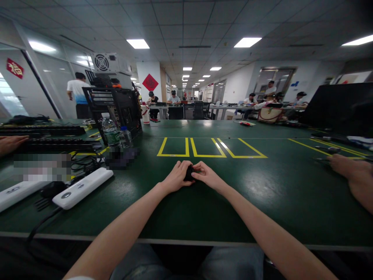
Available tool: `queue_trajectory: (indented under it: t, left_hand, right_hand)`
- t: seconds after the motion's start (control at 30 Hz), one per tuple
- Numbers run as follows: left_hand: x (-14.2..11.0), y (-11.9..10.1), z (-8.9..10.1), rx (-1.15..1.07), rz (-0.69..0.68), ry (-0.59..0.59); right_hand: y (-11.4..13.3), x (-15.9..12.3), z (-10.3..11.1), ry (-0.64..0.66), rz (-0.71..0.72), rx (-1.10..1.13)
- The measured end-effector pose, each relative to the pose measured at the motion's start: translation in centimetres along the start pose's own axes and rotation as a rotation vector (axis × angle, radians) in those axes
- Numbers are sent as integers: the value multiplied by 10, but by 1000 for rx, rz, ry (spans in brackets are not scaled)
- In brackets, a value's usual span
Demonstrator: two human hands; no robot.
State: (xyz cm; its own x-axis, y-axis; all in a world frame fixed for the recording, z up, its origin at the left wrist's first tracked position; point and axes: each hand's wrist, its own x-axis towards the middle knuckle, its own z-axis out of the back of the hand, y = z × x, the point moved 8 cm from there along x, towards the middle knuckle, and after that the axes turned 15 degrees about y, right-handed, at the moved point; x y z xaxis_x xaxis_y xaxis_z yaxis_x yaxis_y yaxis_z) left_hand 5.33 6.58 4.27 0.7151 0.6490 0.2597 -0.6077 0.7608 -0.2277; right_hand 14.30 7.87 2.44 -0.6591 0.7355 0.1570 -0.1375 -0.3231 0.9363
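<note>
A small black object (189, 174) is held between my two hands just above or on the green table (210, 217); its kind cannot be made out. My left hand (177, 175) wraps round it from the left, fingers over its top and thumb below. From the right, my right hand (205, 174) pinches at its side with thumb and fingers. Most of the object is hidden by the fingers. Beyond the hands, yellow tape outlines (172, 155) mark the table top.
White power strips (84, 188), cables and black keyboards (62, 145) lie at the left. Water bottles (110, 130) stand by an open black computer case (116, 109). Another person's hand (349, 169) is over tools at the right; a further hand (11, 144) rests at the far left.
</note>
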Motion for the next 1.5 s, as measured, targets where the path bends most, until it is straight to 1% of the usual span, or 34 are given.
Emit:
queue_trajectory:
  t: [0.1, 0.23, 0.3, 0.43, 0.6, 0.7, 0.8, 0.87, 0.93, 1.0, 1.1, 1.27, 1.4, 1.5]
  left_hand:
    - [0, 1, 0, -15, 6, 2]
    - [-1, -1, 1, -16, -2, 2]
    - [-1, -2, 2, -10, -7, 1]
    - [0, 0, 1, 0, 6, 2]
    - [1, 1, -1, -4, 9, 3]
    - [0, 0, 0, -10, 0, 1]
    - [-1, 0, 1, -8, 2, -1]
    - [-2, -1, 2, -2, 5, 3]
    - [-2, -2, 2, 5, 3, 8]
    - [-2, -3, 3, 10, 2, 7]
    - [-1, -2, 2, 13, 3, 3]
    - [-1, 0, 1, 9, -4, -6]
    - [0, 0, 0, 9, -6, -6]
    - [0, 0, 0, 13, -3, -14]
  right_hand:
    - [-2, 0, 2, -29, -31, -25]
    - [-11, 1, 3, -33, -110, 14]
    - [-12, 2, 3, -14, -96, 27]
    - [-8, 2, 0, 33, -16, 70]
    - [-5, 1, 3, -26, 3, 15]
    - [-8, 3, 4, -39, -17, 10]
    - [-15, 3, 5, -40, -69, 36]
    - [-17, 3, 5, -23, -96, 51]
    - [-14, 3, 3, -1, -81, 50]
    - [-8, 3, 1, 22, -33, 47]
    - [-2, 1, 0, 28, 2, 52]
    - [-3, 0, 3, -20, -6, -8]
    - [-10, 2, 6, -41, -49, 1]
    - [-15, 4, 5, -12, -65, 48]
